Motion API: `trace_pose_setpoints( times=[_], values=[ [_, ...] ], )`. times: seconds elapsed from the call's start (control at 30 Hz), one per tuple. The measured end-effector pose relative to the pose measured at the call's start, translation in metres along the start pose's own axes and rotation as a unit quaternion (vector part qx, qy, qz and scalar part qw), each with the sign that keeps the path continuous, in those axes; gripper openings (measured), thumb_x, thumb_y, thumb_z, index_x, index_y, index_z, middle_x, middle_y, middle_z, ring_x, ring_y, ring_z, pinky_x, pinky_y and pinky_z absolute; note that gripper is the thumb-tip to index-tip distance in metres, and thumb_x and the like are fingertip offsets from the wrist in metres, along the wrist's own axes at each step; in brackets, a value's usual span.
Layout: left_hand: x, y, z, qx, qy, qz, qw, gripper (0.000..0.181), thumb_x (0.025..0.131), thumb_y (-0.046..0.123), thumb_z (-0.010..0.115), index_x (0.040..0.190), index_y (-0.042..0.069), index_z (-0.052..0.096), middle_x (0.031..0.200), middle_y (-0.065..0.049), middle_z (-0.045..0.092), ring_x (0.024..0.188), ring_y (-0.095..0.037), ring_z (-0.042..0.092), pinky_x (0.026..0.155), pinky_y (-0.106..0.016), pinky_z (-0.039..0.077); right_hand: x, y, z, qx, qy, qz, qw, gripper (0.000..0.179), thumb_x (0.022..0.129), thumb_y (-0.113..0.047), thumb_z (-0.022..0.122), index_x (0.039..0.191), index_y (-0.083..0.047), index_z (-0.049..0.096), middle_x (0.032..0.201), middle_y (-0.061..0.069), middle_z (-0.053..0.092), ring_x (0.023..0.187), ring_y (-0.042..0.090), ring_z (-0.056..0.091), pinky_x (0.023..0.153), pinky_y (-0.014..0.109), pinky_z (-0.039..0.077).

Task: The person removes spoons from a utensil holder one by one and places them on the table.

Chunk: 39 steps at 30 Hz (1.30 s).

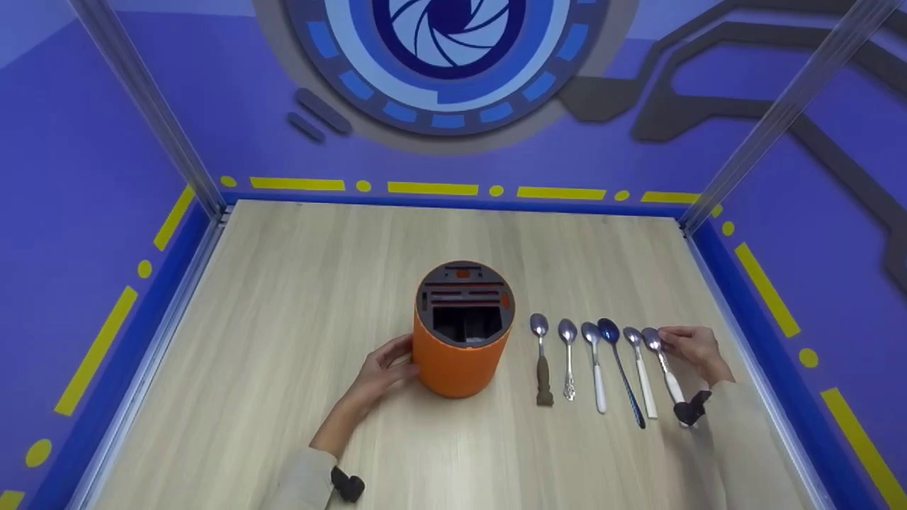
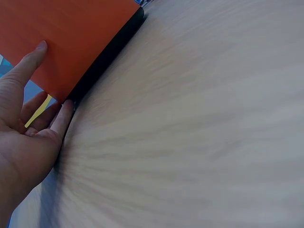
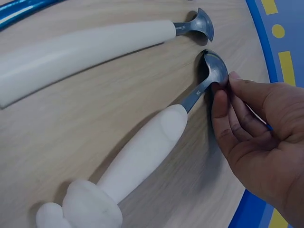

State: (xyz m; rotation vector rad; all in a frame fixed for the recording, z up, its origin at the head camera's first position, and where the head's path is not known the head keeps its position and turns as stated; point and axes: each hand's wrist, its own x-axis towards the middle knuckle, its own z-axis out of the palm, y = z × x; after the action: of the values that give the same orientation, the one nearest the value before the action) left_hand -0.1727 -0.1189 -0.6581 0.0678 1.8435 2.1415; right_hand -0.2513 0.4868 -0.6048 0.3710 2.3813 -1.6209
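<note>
In the head view my left hand [image 1: 386, 368] touches the lower left side of an upright orange cylindrical utensil holder [image 1: 453, 368] with a dark slotted top. The left wrist view shows its thumb laid along the orange wall, the other fingers beside the dark base. At the right end of a row of spoons, my right hand [image 1: 694, 348] pinches the bowl edge of a spoon [image 3: 147, 147] between thumb and fingers. That spoon has a thick white handle with a rounded, lumpy end. Beside it lies a spoon with a plain white handle [image 3: 85, 54].
Further left in the row lie a dark blue spoon [image 1: 623, 368], a white-handled spoon [image 1: 599, 375], an ornate silver spoon [image 1: 569, 361] and a brown-handled spoon [image 1: 543, 375]. Blue patterned walls [image 1: 212, 106] and metal posts [image 1: 152, 106] border the wooden table [image 1: 319, 269].
</note>
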Motion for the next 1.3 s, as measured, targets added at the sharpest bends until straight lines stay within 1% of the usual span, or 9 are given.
trace_pose_setpoints(
  times=[0.17,0.33,0.5,0.57,0.73,0.87,1.0,1.1,1.3],
  values=[
    [0.0,0.0,-0.001,0.008,-0.004,-0.001,1.0,0.065,0.092,0.016,0.077,0.151,0.014,0.049,0.157,-0.007,0.048,0.149,-0.025,0.041,0.122,-0.036,0.04,0.001,0.001,0.001,-0.024,0.023,-0.001,0.9995,0.043,0.1,-0.006,0.065,0.13,0.022,0.054,0.095,-0.001,0.078,0.081,-0.001,0.071,0.078,0.02,0.063],
    [0.001,0.001,-0.001,0.012,-0.007,0.002,0.9999,0.065,0.093,0.016,0.076,0.152,0.013,0.048,0.158,-0.008,0.048,0.15,-0.026,0.041,0.123,-0.038,0.038,0.0,0.003,0.0,-0.014,0.04,-0.005,0.9991,0.042,0.099,-0.004,0.065,0.129,0.024,0.053,0.092,0.0,0.078,0.078,0.0,0.072,0.076,0.019,0.063],
    [0.0,0.001,0.0,0.013,-0.004,0.002,0.9999,0.065,0.092,0.017,0.077,0.151,0.014,0.049,0.157,-0.007,0.049,0.149,-0.025,0.042,0.124,-0.037,0.038,-0.005,0.006,-0.001,-0.044,0.056,-0.009,0.9974,0.042,0.099,-0.004,0.064,0.129,0.023,0.054,0.096,0.006,0.078,0.078,0.0,0.071,0.075,0.019,0.063],
    [0.0,0.001,0.0,0.016,-0.003,0.001,0.9999,0.066,0.092,0.018,0.077,0.151,0.014,0.049,0.157,-0.007,0.049,0.149,-0.025,0.042,0.122,-0.035,0.039,-0.007,0.007,-0.002,-0.05,0.059,-0.006,0.9969,0.041,0.099,-0.004,0.064,0.129,0.023,0.055,0.094,0.004,0.078,0.078,-0.001,0.071,0.074,0.018,0.062],
    [0.0,0.0,-0.001,0.006,-0.009,0.006,0.9999,0.066,0.094,0.013,0.075,0.153,0.01,0.046,0.159,-0.012,0.045,0.15,-0.029,0.04,0.12,-0.032,0.042,-0.008,0.007,-0.006,-0.033,0.059,0.0,0.9977,0.043,0.099,-0.004,0.064,0.13,0.024,0.053,0.086,-0.005,0.076,0.076,0.0,0.071,0.073,0.017,0.062],
    [0.0,-0.002,0.0,0.002,-0.008,0.005,1.0,0.066,0.093,0.011,0.075,0.153,0.009,0.046,0.159,-0.013,0.045,0.15,-0.029,0.041,0.121,-0.033,0.041,-0.011,0.004,-0.011,-0.046,0.056,-0.003,0.9974,0.042,0.101,-0.006,0.061,0.131,0.022,0.053,0.093,0.001,0.077,0.081,0.002,0.072,0.078,0.021,0.063],
    [-0.002,-0.004,0.0,0.004,-0.007,0.006,1.0,0.065,0.094,0.01,0.073,0.153,0.008,0.045,0.159,-0.014,0.045,0.149,-0.03,0.041,0.12,-0.032,0.043,-0.014,-0.001,-0.012,-0.089,0.063,-0.025,0.9937,0.041,0.102,-0.01,0.06,0.13,0.02,0.056,0.104,0.013,0.077,0.084,0.0,0.069,0.079,0.018,0.061],
    [-0.002,-0.004,0.0,0.004,-0.006,0.006,1.0,0.064,0.095,0.01,0.073,0.153,0.008,0.045,0.159,-0.014,0.045,0.149,-0.03,0.042,0.119,-0.033,0.043,-0.015,-0.007,-0.01,-0.113,0.067,-0.047,0.9902,0.041,0.103,-0.014,0.061,0.128,0.019,0.059,0.106,0.016,0.077,0.082,-0.005,0.067,0.077,0.013,0.059],
    [-0.001,-0.001,-0.001,0.019,0.001,-0.002,0.9998,0.066,0.092,0.018,0.078,0.151,0.014,0.049,0.158,-0.008,0.048,0.149,-0.026,0.043,0.123,-0.039,0.039,-0.019,-0.029,-0.001,-0.097,0.051,-0.103,0.9886,0.045,0.103,-0.018,0.062,0.128,0.019,0.058,0.112,0.023,0.075,0.083,-0.007,0.068,0.079,0.013,0.059]
  ],
)
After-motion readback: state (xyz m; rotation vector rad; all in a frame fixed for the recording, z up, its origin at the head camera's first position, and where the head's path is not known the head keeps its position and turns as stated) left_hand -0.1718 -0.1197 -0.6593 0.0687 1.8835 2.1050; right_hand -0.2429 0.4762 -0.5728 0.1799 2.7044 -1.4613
